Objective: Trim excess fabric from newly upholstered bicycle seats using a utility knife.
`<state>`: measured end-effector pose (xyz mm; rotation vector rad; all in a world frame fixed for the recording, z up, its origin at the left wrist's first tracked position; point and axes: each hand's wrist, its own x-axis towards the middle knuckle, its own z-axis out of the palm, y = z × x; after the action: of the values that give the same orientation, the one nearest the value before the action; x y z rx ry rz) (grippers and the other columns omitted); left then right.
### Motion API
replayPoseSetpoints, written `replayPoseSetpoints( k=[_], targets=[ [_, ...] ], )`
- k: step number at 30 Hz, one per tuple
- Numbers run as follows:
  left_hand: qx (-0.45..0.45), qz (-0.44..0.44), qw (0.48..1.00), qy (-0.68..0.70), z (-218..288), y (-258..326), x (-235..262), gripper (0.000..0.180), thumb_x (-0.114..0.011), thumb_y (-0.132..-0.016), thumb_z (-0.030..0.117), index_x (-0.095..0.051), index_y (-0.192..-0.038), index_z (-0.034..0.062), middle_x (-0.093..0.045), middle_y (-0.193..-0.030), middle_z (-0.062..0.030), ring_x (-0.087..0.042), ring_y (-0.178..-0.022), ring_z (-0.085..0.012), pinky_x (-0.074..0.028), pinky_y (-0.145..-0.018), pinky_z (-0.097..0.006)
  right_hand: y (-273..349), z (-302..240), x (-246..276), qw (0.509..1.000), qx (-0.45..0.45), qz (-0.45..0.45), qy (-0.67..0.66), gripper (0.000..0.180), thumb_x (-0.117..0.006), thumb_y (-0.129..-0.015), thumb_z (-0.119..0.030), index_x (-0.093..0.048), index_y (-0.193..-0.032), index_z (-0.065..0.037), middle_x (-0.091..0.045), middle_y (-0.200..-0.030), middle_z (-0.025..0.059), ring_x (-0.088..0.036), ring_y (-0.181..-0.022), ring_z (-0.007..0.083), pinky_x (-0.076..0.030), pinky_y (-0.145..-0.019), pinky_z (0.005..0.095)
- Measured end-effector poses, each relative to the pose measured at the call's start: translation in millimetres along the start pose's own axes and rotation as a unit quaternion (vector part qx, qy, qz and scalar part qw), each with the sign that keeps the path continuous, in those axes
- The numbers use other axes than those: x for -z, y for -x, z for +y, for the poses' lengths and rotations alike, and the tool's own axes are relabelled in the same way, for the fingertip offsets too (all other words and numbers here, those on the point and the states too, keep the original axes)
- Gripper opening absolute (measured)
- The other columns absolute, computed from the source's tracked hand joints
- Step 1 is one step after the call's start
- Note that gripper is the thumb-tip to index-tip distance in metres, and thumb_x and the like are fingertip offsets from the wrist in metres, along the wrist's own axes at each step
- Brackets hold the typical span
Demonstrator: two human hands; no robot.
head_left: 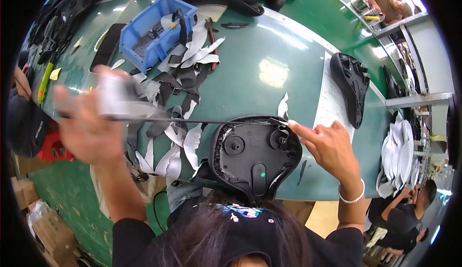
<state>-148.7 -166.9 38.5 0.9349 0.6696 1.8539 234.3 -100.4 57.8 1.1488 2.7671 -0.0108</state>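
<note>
Saddle (245, 151) lies underside-up at the near edge of the green table (236, 79), the right hand (333, 147) pinching a red-handled tool (315, 130) at its rim. The blurred left hand (89, 127) grips a taut strip (202, 121); overpulling could snap it or make the tool slip.

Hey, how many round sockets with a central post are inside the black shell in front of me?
2: the left socket and the right socket, on either side of the black shell; the latter is nearer your right hand. None seem hidden.
</note>
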Motion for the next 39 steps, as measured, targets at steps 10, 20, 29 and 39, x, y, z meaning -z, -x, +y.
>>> replayPoseSetpoints(
  k=[10,20,29,39],
  targets=[
    [0.008,-0.481,0.639,-0.6,-119,-22,-89,0.024,-0.071,-0.074,0.029,-0.063,-0.08,0.0077,-0.054,-0.084,-0.0072,-0.045,-0.089,-0.0261,-0.037,-0.076,-0.035,25,26,-5,0.988,-0.022,-0.021,-0.152,0.044,-0.063,-0.082,-0.022,-0.056,-0.125,-0.023,-0.055,-0.06,0.0048,-0.052,-0.051,0.027,-0.039,-0.053,0.0372],
    [0.173,-0.093,0.979,0.057,-130,-43,-158,0.02,-0.041,-0.096,0.023,-0.042,-0.079,0.0117,-0.034,-0.059,0.0043,-0.032,-0.046,-0.0066,-0.027,-0.043,-0.024,75,16,-10,0.992,-0.077,-0.09,-0.044,0.057,-0.064,-0.083,-0.021,-0.044,-0.136,-0.02,-0.053,-0.063,0.0079,-0.053,-0.052,0.0287,-0.04,-0.049,0.0395],
    [-0.449,0.272,0.679,-0.513,-33,-49,-179,0.016,-0.045,-0.069,-0.01,-0.054,-0.082,-0.0099,-0.057,-0.08,-0.0192,-0.063,-0.064,-0.0229,-0.053,-0.063,-0.029,143,-80,-54,0.88,-0.296,0.071,-0.364,0.063,-0.066,-0.084,-0.018,-0.036,-0.138,-0.009,-0.066,-0.093,0.0187,-0.063,-0.061,0.0335,-0.051,-0.054,0.0374],
    [0.277,-0.421,0.712,-0.489,-163,-10,-85,0.037,-0.064,-0.083,0.041,-0.063,-0.082,0.0031,-0.064,-0.075,-0.014,-0.061,-0.071,-0.0303,-0.045,-0.067,-0.039,75,-58,-74,0.623,-0.346,0.246,-0.657,0.038,-0.064,-0.087,-0.015,-0.048,-0.119,-0.001,-0.061,-0.087,0.0043,-0.059,-0.071,0.0099,-0.051,-0.061,0.0247]
  ],
)
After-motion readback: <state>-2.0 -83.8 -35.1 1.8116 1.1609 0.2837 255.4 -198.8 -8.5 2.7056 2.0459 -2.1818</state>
